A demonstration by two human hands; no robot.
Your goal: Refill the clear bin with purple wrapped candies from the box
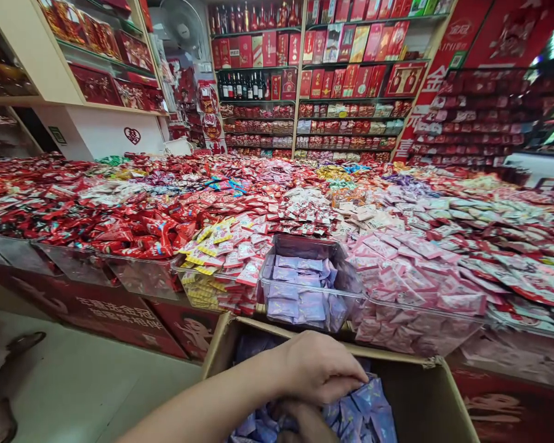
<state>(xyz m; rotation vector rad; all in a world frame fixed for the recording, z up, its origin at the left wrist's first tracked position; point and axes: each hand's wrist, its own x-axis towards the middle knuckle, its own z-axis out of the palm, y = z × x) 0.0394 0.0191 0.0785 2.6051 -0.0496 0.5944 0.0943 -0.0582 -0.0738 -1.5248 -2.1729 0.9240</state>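
My left hand (pixel 321 367) reaches across an open cardboard box (pixel 420 394), its fingers closed on the corner of a purple packet (pixel 370 394). Below it, partly covered by it, my right hand (pixel 307 423) is down among the purple packets with curled fingers; what they hold is hidden. More purple packets lie loosely in the box around both hands. Just beyond the box, a clear plastic bin (pixel 314 287) holds purple packets in stacked rows, lower than the heaps beside it.
Yellow-and-red packets (pixel 226 246) are heaped left of the bin, pink packets (pixel 406 271) right of it. Wrapped sweets cover the wide display behind. Shelves (pixel 300 74) with bottles and red boxes stand at the back. A person's foot (pixel 25 343) shows at the left.
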